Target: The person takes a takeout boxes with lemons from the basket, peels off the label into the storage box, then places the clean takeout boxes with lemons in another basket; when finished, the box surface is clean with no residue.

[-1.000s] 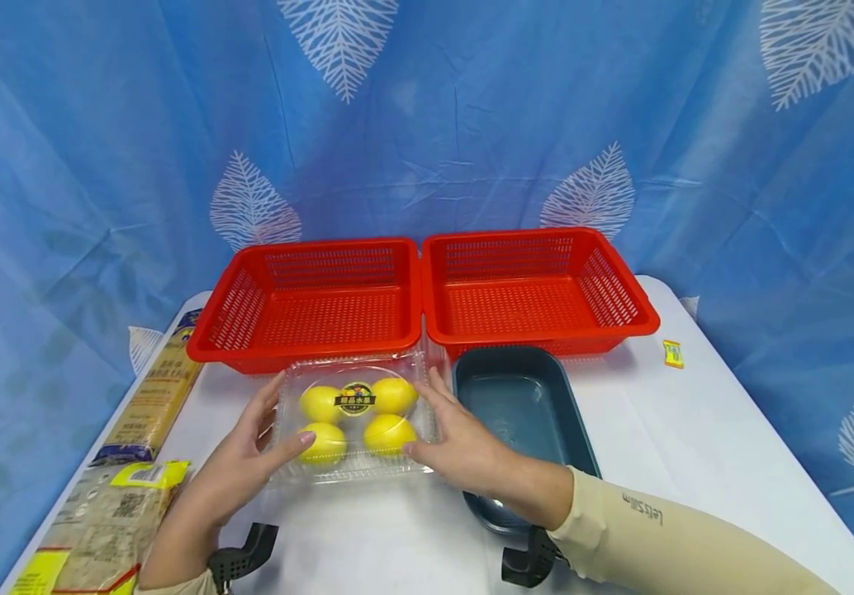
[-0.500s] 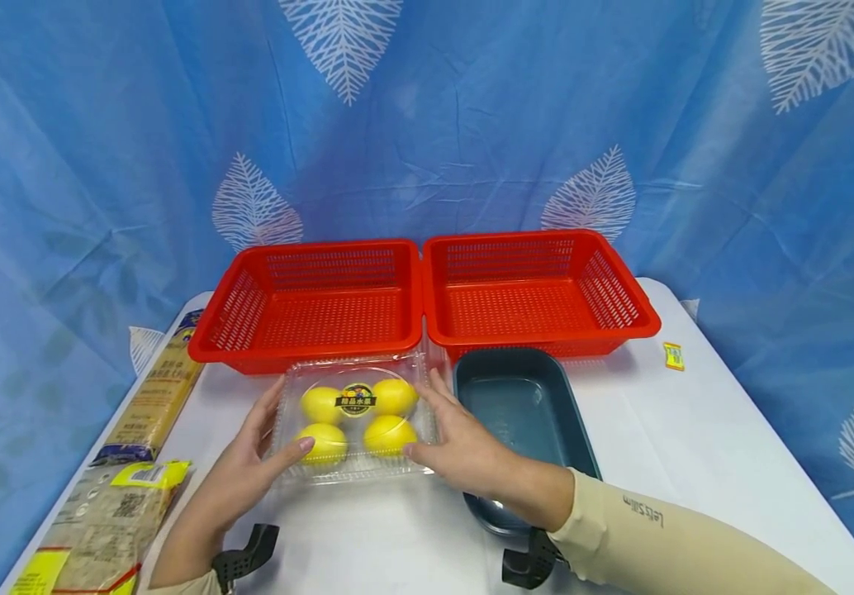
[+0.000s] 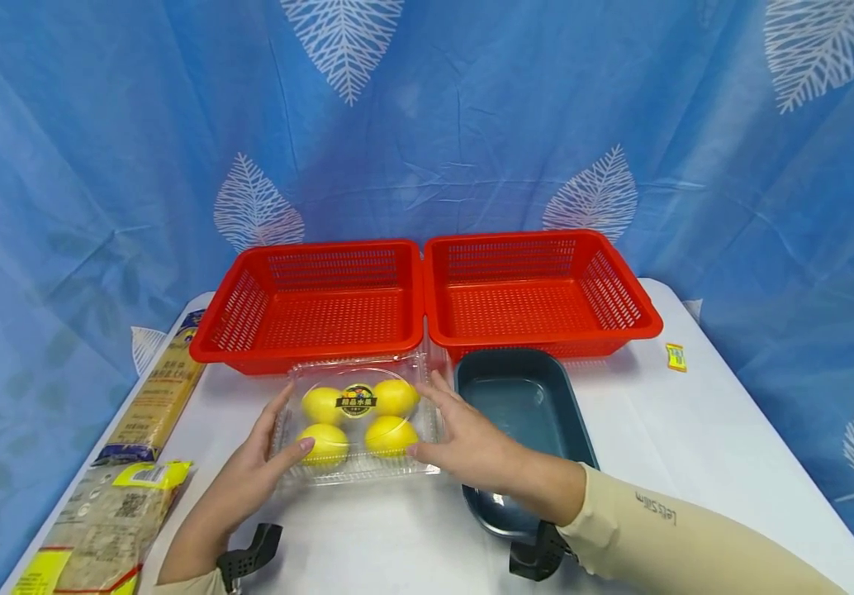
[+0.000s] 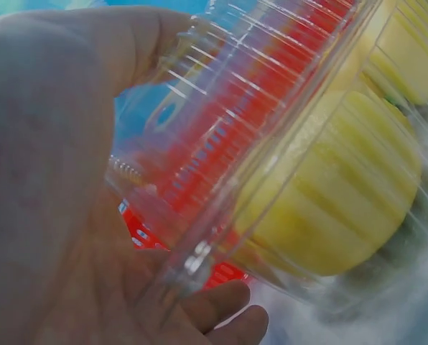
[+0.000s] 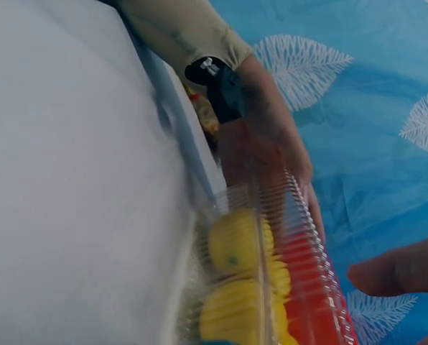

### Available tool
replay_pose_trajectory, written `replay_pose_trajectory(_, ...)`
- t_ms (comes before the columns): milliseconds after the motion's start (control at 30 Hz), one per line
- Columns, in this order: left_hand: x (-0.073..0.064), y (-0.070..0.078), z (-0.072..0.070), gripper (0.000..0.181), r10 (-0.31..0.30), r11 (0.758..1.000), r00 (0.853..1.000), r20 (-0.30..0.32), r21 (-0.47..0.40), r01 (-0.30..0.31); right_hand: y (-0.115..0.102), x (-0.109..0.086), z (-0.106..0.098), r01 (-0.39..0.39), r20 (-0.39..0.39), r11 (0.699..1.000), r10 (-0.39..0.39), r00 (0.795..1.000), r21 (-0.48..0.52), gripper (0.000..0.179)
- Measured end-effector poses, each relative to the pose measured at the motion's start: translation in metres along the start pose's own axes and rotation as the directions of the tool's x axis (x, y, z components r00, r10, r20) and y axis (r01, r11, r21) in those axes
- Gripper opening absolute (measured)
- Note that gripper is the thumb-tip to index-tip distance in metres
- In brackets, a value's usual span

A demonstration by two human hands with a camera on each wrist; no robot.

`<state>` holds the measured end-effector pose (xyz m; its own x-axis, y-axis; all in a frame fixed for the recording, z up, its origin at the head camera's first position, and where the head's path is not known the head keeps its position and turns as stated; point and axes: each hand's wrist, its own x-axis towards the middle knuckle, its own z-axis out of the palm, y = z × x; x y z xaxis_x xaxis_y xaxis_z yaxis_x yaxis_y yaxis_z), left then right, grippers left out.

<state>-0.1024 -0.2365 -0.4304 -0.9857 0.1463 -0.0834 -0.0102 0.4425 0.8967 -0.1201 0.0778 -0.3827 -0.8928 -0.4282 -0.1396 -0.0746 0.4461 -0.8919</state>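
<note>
A clear plastic fruit box [image 3: 360, 473] with several yellow fruits [image 3: 391, 434] inside sits in front of the red baskets. Its lid is closed and bears a dark fruit label [image 3: 356, 402]. At the box's left end, my left hand [image 3: 249, 471] holds it, thumb over the lid and fingers around the side; the left wrist view shows the box edge [image 4: 199, 251] between thumb and fingers. My right hand [image 3: 472, 438] is spread at the right end, its thumb and forefinger over the lid. In the right wrist view a straight digit [image 5: 397, 273] appears apart from the box; the other fingers are hidden.
Two red baskets [image 3: 308, 351] [image 3: 546, 337] stand side by side at the back. A dark blue tub [image 3: 519, 405] lies beneath my right forearm. Along the left edge are a noodle packet [image 3: 152, 397] and a clear food bag [image 3: 103, 521]. A small yellow packet [image 3: 676, 357] lies far right.
My left fingertips have shifted slightly right and my right wrist has drifted a little to the right. The fruit box stays almost where it was.
</note>
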Motion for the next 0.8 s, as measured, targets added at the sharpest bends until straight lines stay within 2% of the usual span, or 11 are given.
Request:
replay_pose_trajectory(100, 0.0, -0.001, 0.0, 0.095, -0.009, 1.0, 1.0, 0.005, 0.001, 0.009, -0.003, 0.001, -0.007, -0.009, 0.026, 0.999, 0.01, 1.0, -0.038, 0.083)
replay_pose_trajectory(200, 0.0, -0.002, 0.0, 0.095, -0.017, 1.0, 1.0, 0.009, 0.001, 0.017, -0.004, 0.004, -0.013, 0.014, 0.042, 0.996, -0.01, 0.999, -0.093, 0.082)
replay_pose_trajectory(367, 0.001, -0.004, 0.001, 0.095, -0.029, 1.0, 1.0, 0.008, 0.006, 0.029, -0.007, 0.012, -0.02, 0.109, 0.03, 0.978, -0.105, 0.994, -0.176, 0.08)
replay_pose_trajectory(600, 0.001, -0.005, 0.002, 0.095, -0.025, 1.0, 1.0, 0.009, -0.004, 0.025, -0.016, 0.029, -0.021, 0.196, -0.007, 0.957, -0.202, 0.979, -0.215, 0.079)
replay_pose_trajectory(800, 0.001, -0.005, 0.002, 0.094, -0.005, 1.0, 1.0, 0.009, -0.02, 0.005, -0.024, 0.045, -0.017, 0.246, 0.027, 0.948, -0.246, 0.969, -0.204, 0.066)
